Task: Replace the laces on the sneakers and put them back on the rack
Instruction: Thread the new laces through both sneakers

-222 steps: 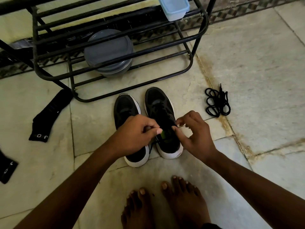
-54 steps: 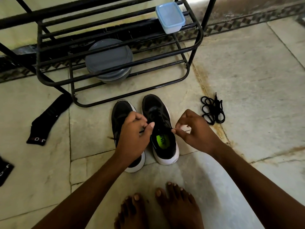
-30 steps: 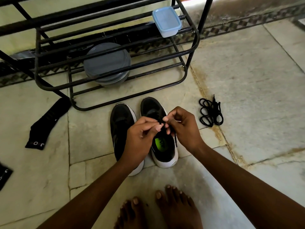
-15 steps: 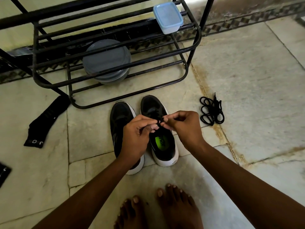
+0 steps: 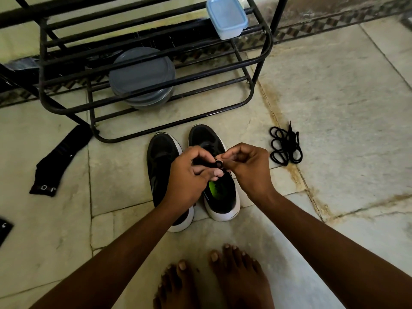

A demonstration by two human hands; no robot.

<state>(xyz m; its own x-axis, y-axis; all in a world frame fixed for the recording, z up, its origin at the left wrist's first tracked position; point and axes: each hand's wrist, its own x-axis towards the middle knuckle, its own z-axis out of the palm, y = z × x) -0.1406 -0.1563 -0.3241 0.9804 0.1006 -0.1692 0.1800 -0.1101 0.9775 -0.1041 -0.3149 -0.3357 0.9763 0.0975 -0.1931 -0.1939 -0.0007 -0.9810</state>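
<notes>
Two black sneakers with white soles stand side by side on the floor, toes toward the rack: the left sneaker (image 5: pixel 161 159) and the right sneaker (image 5: pixel 219 192) with a green insole. Above the right sneaker, my left hand (image 5: pixel 189 175) and my right hand (image 5: pixel 247 168) meet, both pinching a black lace (image 5: pixel 217 164) that forms a small loop between the fingertips. A bundled black lace (image 5: pixel 285 147) lies on the floor to the right. The black metal rack (image 5: pixel 259 70) stands just beyond the sneakers.
On the rack sit a blue plastic box (image 5: pixel 226 16) and stacked grey round lids (image 5: pixel 142 76). A black sock (image 5: pixel 60 157) lies on the floor at left, another dark item (image 5: pixel 4 228) at the left edge. My bare feet (image 5: pixel 214 275) are at the bottom.
My hands, apart and pulling the lace ends 1.8 s ago, have come together over the right sneaker and now hold a small loop of lace between them.
</notes>
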